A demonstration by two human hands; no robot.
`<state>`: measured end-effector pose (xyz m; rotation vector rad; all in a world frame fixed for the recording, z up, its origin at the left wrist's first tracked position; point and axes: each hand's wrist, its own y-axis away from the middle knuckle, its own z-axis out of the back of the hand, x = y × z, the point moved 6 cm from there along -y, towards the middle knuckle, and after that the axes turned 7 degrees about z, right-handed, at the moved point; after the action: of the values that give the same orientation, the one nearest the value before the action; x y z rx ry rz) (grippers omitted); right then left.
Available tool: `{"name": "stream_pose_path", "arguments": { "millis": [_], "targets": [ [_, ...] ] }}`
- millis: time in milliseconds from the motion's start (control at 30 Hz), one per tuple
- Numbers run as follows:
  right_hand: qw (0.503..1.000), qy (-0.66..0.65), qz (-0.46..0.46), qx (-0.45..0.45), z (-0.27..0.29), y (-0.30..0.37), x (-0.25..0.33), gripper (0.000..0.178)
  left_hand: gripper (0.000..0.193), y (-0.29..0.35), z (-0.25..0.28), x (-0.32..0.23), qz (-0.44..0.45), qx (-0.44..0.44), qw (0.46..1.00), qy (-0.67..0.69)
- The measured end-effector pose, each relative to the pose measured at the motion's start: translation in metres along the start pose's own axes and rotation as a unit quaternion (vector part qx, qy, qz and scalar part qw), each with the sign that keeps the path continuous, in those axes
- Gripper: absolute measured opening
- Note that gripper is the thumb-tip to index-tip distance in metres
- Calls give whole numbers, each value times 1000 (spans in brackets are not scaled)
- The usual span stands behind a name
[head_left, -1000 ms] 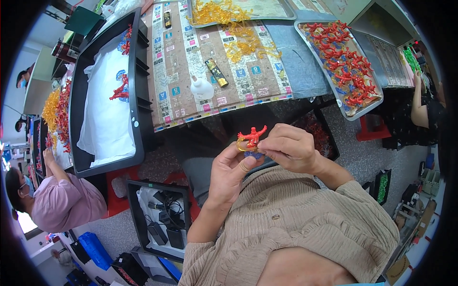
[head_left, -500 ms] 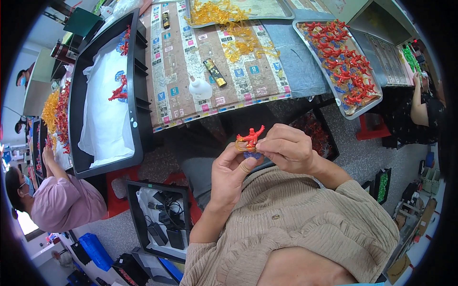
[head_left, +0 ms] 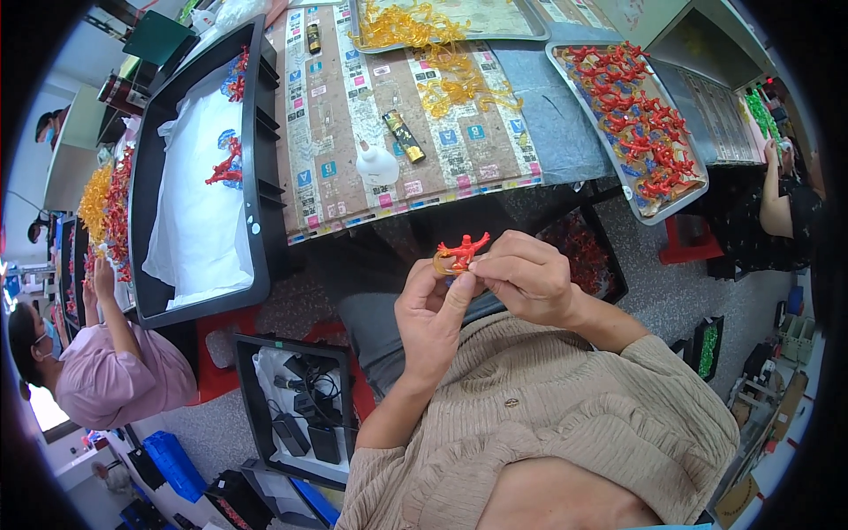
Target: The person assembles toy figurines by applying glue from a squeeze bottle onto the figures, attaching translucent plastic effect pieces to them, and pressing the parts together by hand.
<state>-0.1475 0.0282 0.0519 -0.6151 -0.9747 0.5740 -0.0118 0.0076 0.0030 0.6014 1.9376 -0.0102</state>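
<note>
A person in a beige ribbed top point(head_left: 565, 415) holds a small red plastic figurine point(head_left: 464, 253), arms outspread, above the lap at the table's near edge. The left hand point(head_left: 428, 309) grips its lower part between thumb and fingers, beside a translucent yellow loop point(head_left: 441, 264); the right hand point(head_left: 532, 276) has thumb and forefinger pinched narrow at its right side, their exact hold hidden. On the patterned tabletop point(head_left: 340, 124), a white squeeze bottle point(head_left: 377, 168) stands near a black-and-gold cylinder point(head_left: 404, 137). More red-and-blue figurines point(head_left: 640, 124) fill a metal tray point(head_left: 630, 194) at right.
</note>
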Motion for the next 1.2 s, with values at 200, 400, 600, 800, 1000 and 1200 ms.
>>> {"name": "stream_pose_path", "arguments": {
  "millis": [200,400,600,800,1000,1200],
  "targets": [
    [999,-12,-37,8,-5,1,0,24,17,0,9,-2,-124,-75,980,-137],
    [997,-19,-79,6,-6,3,-7,21,23,1,6,-17,-226,-141,918,-293],
    [987,-8,-160,-23,0,-9,-6,15,32,-3,-7,-26,-343,-120,798,-480],
    [967,22,-250,-33,0,-4,-23,13,32,-17,-20,-31,-435,-46,705,-558],
    [972,83,-173,-132,4,1,-20,8,37,-30,-31,-35,-467,-5,638,-612],
    [967,146,-140,-157,10,2,-30,9,32,-45,-39,-33,-510,26,594,-622]
  ]
}}
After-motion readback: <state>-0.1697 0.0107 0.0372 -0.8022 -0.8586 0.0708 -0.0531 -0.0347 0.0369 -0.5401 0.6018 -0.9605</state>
